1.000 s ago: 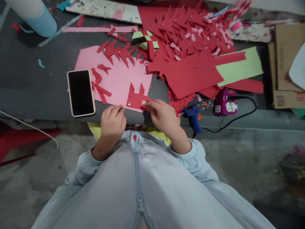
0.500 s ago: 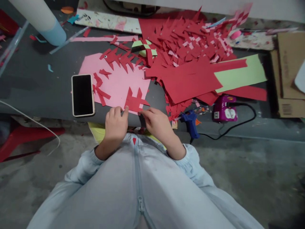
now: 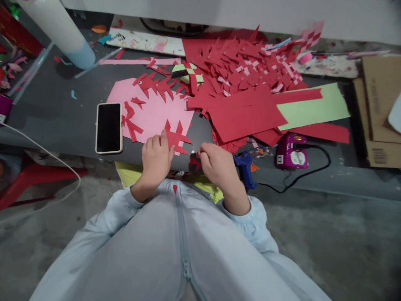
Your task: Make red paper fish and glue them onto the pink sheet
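A red paper cutout (image 3: 175,140) with pointed strips lies over the lower edge of a pink sheet (image 3: 156,113). My left hand (image 3: 156,156) rests at the cutout's left side, fingers stretched out, thumb apart, index fingertip on the red paper. To the right, my right hand (image 3: 217,165) is closed in a pinch near the table's front edge, apart from the cutout. What its fingertips hold, if anything, is too small to name. Just left of them are small red scraps (image 3: 196,160) and a tiny whitish spot. A blue glue gun (image 3: 246,169) lies partly hidden behind the right wrist.
Left of the pink sheet lies a phone (image 3: 109,128). A heap of red woven paper pieces (image 3: 244,62) fills the back, with red sheets (image 3: 247,113) before it. A purple plug box (image 3: 291,152) with a black cable, cardboard (image 3: 382,108) and a white-and-blue cylinder (image 3: 72,42) stand around.
My right hand has left the cutout, moving slightly right and down, its fingers curling into a pinch. My left hand's index finger now stretches over the cutout. The camera view has shifted slightly.
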The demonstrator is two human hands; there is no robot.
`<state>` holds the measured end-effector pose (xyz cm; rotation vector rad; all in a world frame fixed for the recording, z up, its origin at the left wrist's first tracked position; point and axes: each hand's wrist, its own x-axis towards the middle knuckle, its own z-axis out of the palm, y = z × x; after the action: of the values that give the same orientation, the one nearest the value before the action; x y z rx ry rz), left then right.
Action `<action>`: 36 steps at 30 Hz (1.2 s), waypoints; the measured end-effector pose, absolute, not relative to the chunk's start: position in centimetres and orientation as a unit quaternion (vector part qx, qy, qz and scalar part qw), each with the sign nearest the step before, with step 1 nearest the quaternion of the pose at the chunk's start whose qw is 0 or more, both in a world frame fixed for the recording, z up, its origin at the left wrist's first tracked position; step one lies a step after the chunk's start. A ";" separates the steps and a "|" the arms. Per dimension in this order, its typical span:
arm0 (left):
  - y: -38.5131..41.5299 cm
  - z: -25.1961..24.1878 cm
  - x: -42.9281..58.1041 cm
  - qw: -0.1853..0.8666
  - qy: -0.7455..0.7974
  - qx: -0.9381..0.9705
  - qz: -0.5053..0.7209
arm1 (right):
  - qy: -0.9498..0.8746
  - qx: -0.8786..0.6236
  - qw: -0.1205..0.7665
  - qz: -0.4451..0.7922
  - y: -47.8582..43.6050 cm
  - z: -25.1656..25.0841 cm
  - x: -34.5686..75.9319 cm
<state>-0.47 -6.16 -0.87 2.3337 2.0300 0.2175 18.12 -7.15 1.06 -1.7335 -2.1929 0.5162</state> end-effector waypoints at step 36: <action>-3.2 3.9 -4.0 0.522 0.546 0.537 0.376 | -0.646 -0.560 0.330 0.400 -4.6 1.6 17.6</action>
<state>-4.02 -3.25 3.87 1.2865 1.3083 0.9015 17.58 -4.61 1.58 -1.4654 -1.6892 1.0452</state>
